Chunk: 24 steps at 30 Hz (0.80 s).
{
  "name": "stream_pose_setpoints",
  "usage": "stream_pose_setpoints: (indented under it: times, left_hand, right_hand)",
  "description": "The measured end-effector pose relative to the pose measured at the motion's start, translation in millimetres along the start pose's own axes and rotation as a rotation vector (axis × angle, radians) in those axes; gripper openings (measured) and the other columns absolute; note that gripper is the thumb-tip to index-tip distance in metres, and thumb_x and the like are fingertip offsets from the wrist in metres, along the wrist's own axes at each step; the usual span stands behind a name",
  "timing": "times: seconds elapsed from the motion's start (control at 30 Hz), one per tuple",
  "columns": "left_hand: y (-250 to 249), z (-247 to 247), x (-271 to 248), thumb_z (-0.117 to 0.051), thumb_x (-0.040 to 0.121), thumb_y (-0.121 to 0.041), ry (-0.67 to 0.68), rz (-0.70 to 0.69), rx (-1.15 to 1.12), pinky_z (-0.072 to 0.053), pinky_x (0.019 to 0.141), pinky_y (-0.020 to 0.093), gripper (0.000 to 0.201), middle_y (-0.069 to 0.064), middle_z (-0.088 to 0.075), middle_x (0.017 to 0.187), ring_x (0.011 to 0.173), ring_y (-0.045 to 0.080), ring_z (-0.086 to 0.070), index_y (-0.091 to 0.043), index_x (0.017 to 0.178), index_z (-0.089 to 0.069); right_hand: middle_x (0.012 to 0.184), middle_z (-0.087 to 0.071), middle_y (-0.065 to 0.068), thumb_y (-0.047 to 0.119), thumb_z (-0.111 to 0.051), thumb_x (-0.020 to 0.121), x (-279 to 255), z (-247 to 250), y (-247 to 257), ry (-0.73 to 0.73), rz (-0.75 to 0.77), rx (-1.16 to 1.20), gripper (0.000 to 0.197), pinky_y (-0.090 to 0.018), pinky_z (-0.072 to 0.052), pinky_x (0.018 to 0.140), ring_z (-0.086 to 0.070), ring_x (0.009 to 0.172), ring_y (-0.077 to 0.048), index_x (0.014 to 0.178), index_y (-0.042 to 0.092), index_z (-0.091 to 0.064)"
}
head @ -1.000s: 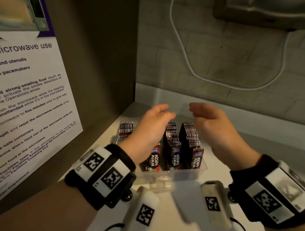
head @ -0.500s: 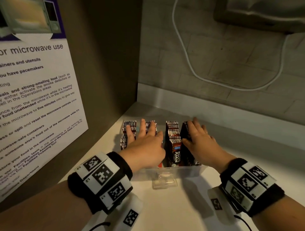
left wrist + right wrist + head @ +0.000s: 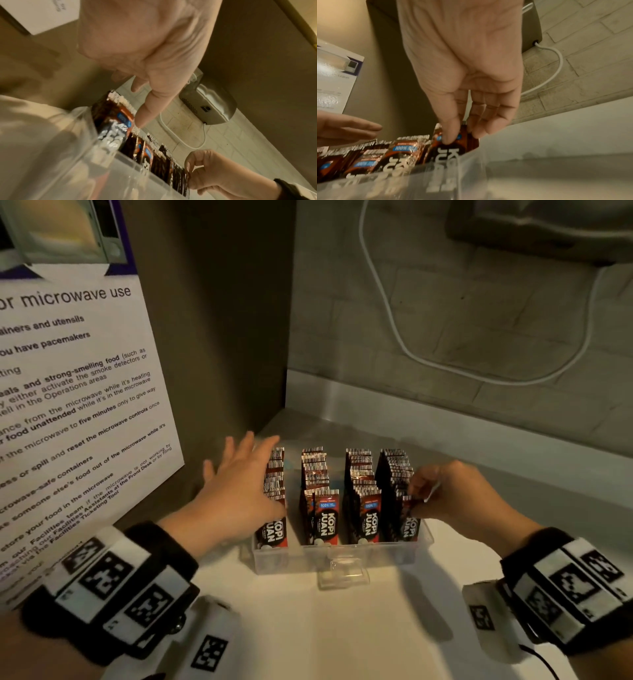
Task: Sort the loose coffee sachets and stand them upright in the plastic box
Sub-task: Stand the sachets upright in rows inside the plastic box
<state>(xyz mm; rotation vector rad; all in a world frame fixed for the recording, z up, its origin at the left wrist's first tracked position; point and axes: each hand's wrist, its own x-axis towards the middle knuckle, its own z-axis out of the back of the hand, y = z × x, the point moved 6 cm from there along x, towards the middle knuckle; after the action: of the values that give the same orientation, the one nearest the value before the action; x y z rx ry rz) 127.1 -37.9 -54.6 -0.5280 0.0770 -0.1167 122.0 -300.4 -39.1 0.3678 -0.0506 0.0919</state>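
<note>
My right hand (image 3: 455, 494) pinches a thin red-and-black foil coffee sachet (image 3: 409, 517) in the clear plastic box (image 3: 342, 556); my left hand (image 3: 239, 484), fingers straight, steadies the leftmost row. The sachets look light, floppy and slippery, so I'd grip by the crimped top edge.

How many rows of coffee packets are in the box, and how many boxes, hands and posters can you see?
Rows of Kopi Juan coffee sachets: 4
Clear plastic box: 1
Hands: 2, the left hand open beside the leftmost row and the right hand pinching a sachet in the rightmost row
Microwave use poster: 1
Total: 8
</note>
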Motion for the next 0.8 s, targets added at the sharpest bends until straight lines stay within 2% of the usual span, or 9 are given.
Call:
stream_pose_setpoints:
  times: [0.07,0.17,0.23,0.33,0.5,0.6,0.67,0.73,0.8]
  left_hand:
    - [8,-6,-2,-0.076,0.078,-0.020,0.014,0.016,-0.057,0.006,0.117,0.050,0.109,0.001,0.011,0.162,0.147,0.022,0.017,-0.033,0.153,0.001]
    - [17,-13,-10,-0.079,0.075,-0.017,0.017,0.031,-0.209,-0.002,0.118,0.036,0.119,-0.001,0.011,0.162,0.148,0.017,0.010,-0.029,0.153,0.010]
    - [24,-17,-17,-0.080,0.075,-0.016,0.025,0.085,-0.387,-0.017,0.112,0.026,0.122,-0.005,-0.002,0.163,0.147,0.014,-0.014,-0.029,0.152,0.015]
    - [24,-23,-28,-0.071,0.085,-0.012,0.019,0.169,-0.621,-0.039,0.088,0.014,0.111,-0.009,-0.032,0.152,0.102,-0.003,-0.052,-0.032,0.151,0.015]
    - [8,-5,-46,-0.066,0.088,-0.023,-0.276,-0.047,-0.892,-0.036,0.098,0.009,0.062,-0.016,-0.044,0.143,0.130,-0.003,-0.041,-0.030,0.143,-0.037]
    - [-24,-2,-51,-0.063,0.082,-0.033,-0.115,-0.102,-1.169,-0.040,0.102,0.017,0.040,-0.013,-0.058,0.133,0.118,-0.006,-0.054,-0.032,0.122,-0.054]
    - [-45,-9,-50,-0.059,0.077,-0.046,0.047,-0.033,-1.325,-0.044,0.085,0.006,0.036,-0.020,-0.068,0.115,0.093,-0.017,-0.060,-0.033,0.111,-0.057]
    - [-57,-19,-49,-0.034,0.079,-0.060,0.131,0.026,-1.323,-0.041,0.069,0.000,0.050,-0.026,-0.069,0.092,0.072,-0.023,-0.055,-0.033,0.115,-0.056]
    - [-62,-30,-43,-0.026,0.070,-0.072,0.156,0.112,-1.274,-0.026,0.090,0.008,0.084,-0.021,-0.052,0.134,0.098,-0.018,-0.040,-0.034,0.145,-0.036]
  right_hand:
    - [0.068,-0.062,0.002,0.007,-0.083,0.064,1,-2,-1,-0.035,-0.017,0.001,0.031,-0.027,-0.041,0.060,-0.055,0.064,-0.018,0.068,0.024,-0.058]
    - [0.073,-0.059,0.006,0.008,-0.083,0.065,1,-4,-4,-0.057,-0.036,-0.005,0.031,-0.020,-0.037,0.055,-0.053,0.066,-0.016,0.078,0.024,-0.059]
    - [0.083,-0.055,0.004,0.010,-0.085,0.063,-1,-1,-4,-0.084,-0.054,0.026,0.041,-0.018,-0.033,0.055,-0.048,0.067,-0.011,0.090,0.023,-0.058]
    - [0.090,-0.052,0.002,0.010,-0.085,0.061,-9,9,15,-0.174,-0.040,0.122,0.048,-0.022,-0.036,0.059,-0.049,0.074,-0.016,0.096,0.022,-0.056]
    - [0.087,-0.065,-0.001,0.001,-0.070,0.077,-22,-1,73,-0.136,0.056,0.563,0.031,-0.037,-0.054,0.077,-0.063,0.080,-0.019,0.099,0.020,-0.061]
    - [0.125,-0.058,-0.003,0.008,-0.060,0.089,-22,-26,94,0.002,0.007,0.714,0.050,-0.037,-0.046,0.101,-0.056,0.116,-0.017,0.135,0.017,-0.044]
    - [0.144,-0.044,-0.006,0.020,-0.055,0.094,-18,-37,102,0.036,-0.020,0.772,0.060,-0.036,-0.034,0.111,-0.042,0.133,-0.015,0.147,0.018,-0.028]
    - [0.152,-0.034,-0.005,0.034,-0.049,0.096,-11,-48,105,0.066,-0.046,0.757,0.067,-0.034,-0.027,0.116,-0.031,0.140,-0.014,0.152,0.018,-0.016]
    - [0.155,-0.028,-0.005,0.043,-0.044,0.096,-6,-59,103,0.096,-0.091,0.752,0.071,-0.032,-0.024,0.116,-0.028,0.142,-0.014,0.153,0.017,-0.010]
